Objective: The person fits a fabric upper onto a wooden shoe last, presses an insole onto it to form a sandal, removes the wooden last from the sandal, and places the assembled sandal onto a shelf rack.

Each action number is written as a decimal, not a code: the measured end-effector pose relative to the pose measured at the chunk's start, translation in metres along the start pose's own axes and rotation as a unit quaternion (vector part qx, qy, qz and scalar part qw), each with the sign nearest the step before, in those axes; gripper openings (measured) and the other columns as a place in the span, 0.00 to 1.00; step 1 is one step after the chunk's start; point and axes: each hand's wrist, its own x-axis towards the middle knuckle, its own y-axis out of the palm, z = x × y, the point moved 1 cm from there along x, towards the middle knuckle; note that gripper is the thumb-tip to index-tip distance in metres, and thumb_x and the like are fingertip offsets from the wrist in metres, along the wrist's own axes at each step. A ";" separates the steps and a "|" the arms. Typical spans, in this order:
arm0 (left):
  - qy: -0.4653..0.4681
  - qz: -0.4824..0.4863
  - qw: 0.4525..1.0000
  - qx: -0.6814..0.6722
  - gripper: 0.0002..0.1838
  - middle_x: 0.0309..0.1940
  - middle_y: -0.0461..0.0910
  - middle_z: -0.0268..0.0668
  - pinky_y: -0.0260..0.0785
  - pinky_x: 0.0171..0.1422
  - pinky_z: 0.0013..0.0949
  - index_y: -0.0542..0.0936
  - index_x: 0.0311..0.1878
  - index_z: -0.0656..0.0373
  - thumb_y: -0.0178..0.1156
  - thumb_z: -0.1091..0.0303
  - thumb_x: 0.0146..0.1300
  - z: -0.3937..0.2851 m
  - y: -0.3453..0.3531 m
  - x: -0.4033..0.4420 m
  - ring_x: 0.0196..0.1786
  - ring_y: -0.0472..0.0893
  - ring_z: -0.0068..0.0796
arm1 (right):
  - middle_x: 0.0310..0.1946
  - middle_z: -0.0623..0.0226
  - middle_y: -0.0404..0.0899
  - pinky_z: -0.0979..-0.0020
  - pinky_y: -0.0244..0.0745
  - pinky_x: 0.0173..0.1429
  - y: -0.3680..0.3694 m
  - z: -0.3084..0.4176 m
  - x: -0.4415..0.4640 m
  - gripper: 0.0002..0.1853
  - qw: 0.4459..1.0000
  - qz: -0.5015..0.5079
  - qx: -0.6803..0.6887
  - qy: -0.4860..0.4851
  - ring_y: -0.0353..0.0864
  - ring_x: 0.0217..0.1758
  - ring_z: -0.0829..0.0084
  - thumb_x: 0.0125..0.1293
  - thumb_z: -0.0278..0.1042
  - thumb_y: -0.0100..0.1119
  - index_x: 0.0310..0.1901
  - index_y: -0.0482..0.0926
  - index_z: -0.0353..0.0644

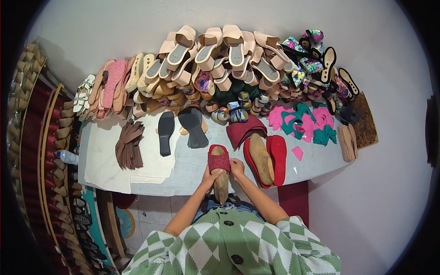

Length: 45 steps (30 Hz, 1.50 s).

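Near the table's front edge, my left hand (210, 177) grips a wooden shoe last (221, 188) that carries a red sole and a dark red woven strap (219, 162). The strap wraps over the last's far part. My right hand (236, 168) has its fingers pressed together at the strap's right edge; any material between them is too small to tell. Just to the right, another wooden last (261, 160) lies on a red sole (250, 167), beside a second red sole (276, 160). Dark red strap pieces (245, 130) lie behind them.
Beige heeled sandals (235, 50) are piled along the table's back. Brown strips (130, 145) and black soles (166, 133) lie left; pink and green pieces (298, 153) lie right. Racks of lasts (62, 174) and a bottle (68, 156) stand at far left.
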 end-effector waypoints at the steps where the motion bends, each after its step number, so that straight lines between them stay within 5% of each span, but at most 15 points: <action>1: 0.001 -0.003 1.000 -0.002 0.31 0.52 0.69 0.40 0.65 0.58 0.36 0.60 0.60 0.57 0.62 0.66 0.56 0.000 -0.001 0.000 0.54 0.71 0.31 | 0.27 0.70 0.78 0.79 0.66 0.27 -0.004 0.002 -0.002 0.10 0.999 0.025 -0.039 0.005 0.73 0.24 0.83 0.65 0.33 0.49 0.41 0.78 0.39; 4: -0.013 -0.005 1.000 -0.010 0.30 0.52 0.69 0.40 0.65 0.58 0.35 0.60 0.60 0.57 0.62 0.66 0.56 -0.003 -0.001 -0.003 0.53 0.71 0.31 | 0.31 0.70 0.78 0.78 0.67 0.28 -0.012 0.000 -0.008 0.14 0.982 0.158 0.092 0.043 0.73 0.28 0.83 0.68 0.35 0.46 0.50 0.76 0.43; 7: -0.011 0.004 1.000 0.006 0.30 0.52 0.69 0.39 0.65 0.58 0.35 0.60 0.60 0.57 0.62 0.65 0.56 0.000 0.000 0.001 0.53 0.72 0.31 | 0.39 0.71 0.77 0.76 0.67 0.33 -0.021 0.026 -0.035 0.18 0.963 0.178 0.149 0.136 0.73 0.35 0.79 0.70 0.39 0.41 0.57 0.70 0.46; 19: -0.026 0.017 1.000 0.000 0.32 0.55 0.67 0.41 0.62 0.61 0.35 0.58 0.62 0.59 0.59 0.60 0.59 -0.008 -0.002 -0.006 0.57 0.69 0.32 | 0.52 0.71 0.72 0.69 0.63 0.56 -0.016 0.017 -0.038 0.20 0.933 0.255 0.235 0.099 0.70 0.53 0.76 0.71 0.41 0.41 0.62 0.65 0.47; 23: -0.056 0.041 0.992 0.105 0.33 0.56 0.68 0.41 0.60 0.63 0.35 0.60 0.62 0.61 0.59 0.55 0.59 -0.035 0.005 -0.010 0.58 0.68 0.32 | 0.53 0.70 0.71 0.70 0.63 0.57 -0.024 0.019 -0.042 0.23 0.915 0.293 0.269 0.073 0.69 0.55 0.76 0.68 0.37 0.44 0.64 0.59 0.46; 29: -0.206 0.149 0.965 0.061 0.36 0.56 0.69 0.43 0.59 0.64 0.33 0.65 0.60 0.65 0.59 0.47 0.57 -0.051 -0.023 0.011 0.58 0.69 0.33 | 0.52 0.68 0.69 0.70 0.63 0.56 -0.033 0.023 -0.041 0.33 0.914 0.361 0.175 0.069 0.70 0.52 0.75 0.60 0.33 0.52 0.67 0.52 0.45; 34: -0.196 0.129 0.966 0.105 0.37 0.52 0.72 0.44 0.62 0.61 0.33 0.66 0.59 0.67 0.61 0.47 0.56 -0.054 -0.031 0.013 0.55 0.72 0.32 | 0.53 0.62 0.67 0.73 0.65 0.53 -0.039 0.045 -0.040 0.44 0.905 0.424 -0.004 0.019 0.70 0.51 0.74 0.51 0.35 0.66 0.67 0.50 0.42; 40: -0.202 0.106 0.967 0.114 0.33 0.50 0.73 0.42 0.66 0.58 0.33 0.66 0.57 0.66 0.63 0.52 0.55 -0.044 -0.026 0.016 0.52 0.73 0.30 | 0.55 0.58 0.67 0.68 0.60 0.63 -0.024 0.044 -0.052 0.49 0.925 0.369 0.023 -0.090 0.67 0.59 0.69 0.40 0.32 0.76 0.63 0.54 0.36; 45: -0.143 0.100 0.971 0.161 0.35 0.48 0.74 0.42 0.68 0.53 0.30 0.66 0.56 0.68 0.65 0.52 0.53 -0.049 -0.011 0.015 0.50 0.75 0.28 | 0.55 0.58 0.67 0.67 0.59 0.64 -0.033 0.049 -0.057 0.48 0.916 0.394 0.061 -0.041 0.66 0.60 0.67 0.40 0.31 0.76 0.62 0.54 0.34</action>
